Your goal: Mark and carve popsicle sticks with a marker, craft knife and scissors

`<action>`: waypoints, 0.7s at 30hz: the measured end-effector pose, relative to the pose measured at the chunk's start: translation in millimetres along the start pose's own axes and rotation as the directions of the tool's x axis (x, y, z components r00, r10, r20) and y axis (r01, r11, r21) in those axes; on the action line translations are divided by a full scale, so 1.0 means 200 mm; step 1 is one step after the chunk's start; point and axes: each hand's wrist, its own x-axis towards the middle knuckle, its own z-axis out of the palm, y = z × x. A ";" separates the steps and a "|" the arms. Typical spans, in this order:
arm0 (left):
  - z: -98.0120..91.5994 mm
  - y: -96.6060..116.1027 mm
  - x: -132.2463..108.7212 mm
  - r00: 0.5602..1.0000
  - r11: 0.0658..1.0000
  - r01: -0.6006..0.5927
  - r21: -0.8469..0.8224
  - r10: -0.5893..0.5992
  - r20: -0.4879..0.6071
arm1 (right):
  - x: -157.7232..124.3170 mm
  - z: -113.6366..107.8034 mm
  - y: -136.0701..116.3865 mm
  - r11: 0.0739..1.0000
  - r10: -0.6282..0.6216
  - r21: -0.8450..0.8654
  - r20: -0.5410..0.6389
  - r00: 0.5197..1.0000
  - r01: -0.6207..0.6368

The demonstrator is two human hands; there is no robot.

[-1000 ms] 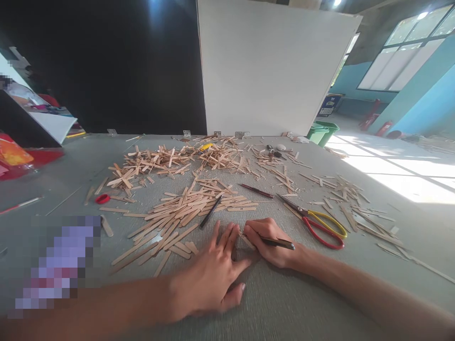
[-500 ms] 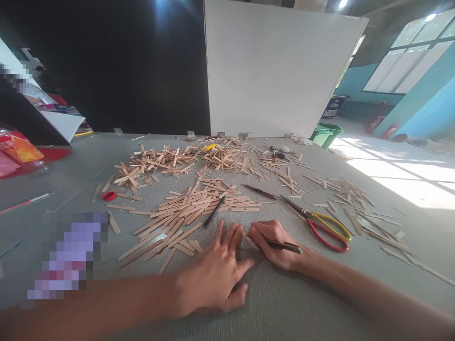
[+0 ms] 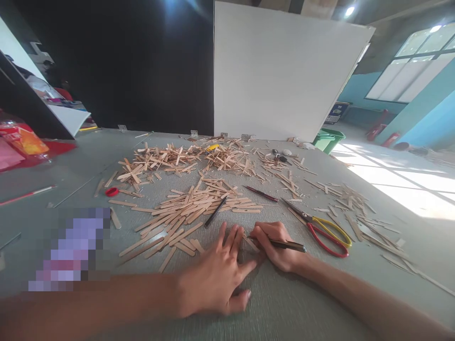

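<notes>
My left hand [image 3: 216, 270] lies on the table with its fingers stretched and spread. Its fingertips touch a small wooden stick [image 3: 251, 243], which is mostly covered by the hands. In my right hand [image 3: 275, 246] a dark pen [image 3: 292, 246] is gripped like a writing tool, its tip down at the stick. Just beyond my left fingers, a black pen-like stick [image 3: 215, 211] leans on a spread of flat wooden sticks [image 3: 190, 203]. Another slim dark pen [image 3: 261, 193] lies farther off. Scissors [image 3: 322, 227] with red and yellow handles rest, blades slightly apart, right of my right hand.
Heaps of wooden sticks [image 3: 159, 158] and splinters cover the back of the grey table [image 3: 280, 303]. More slivers [image 3: 384, 237] lie at the right. A red ring [image 3: 112, 192], keys [image 3: 280, 156] and a red-labelled bottle [image 3: 23, 137] are around. Black and white panels [image 3: 284, 71] stand behind.
The view has shifted slightly. My right hand and the pen have moved a little away from my left fingertips, so more of the small stick shows. My left hand keeps its place.
</notes>
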 end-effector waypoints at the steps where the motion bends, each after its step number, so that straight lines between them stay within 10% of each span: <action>1: 0.00 0.00 0.00 1.000 1.000 -0.001 -0.002 0.001 0.000 | 0.00 0.00 0.00 0.999 0.029 0.041 -0.041 0.999 -0.028; 21: -0.04 0.00 0.00 0.986 0.989 0.147 0.017 -0.148 0.076 | 0.03 0.01 0.01 0.994 0.102 -0.019 -0.165 0.981 -0.107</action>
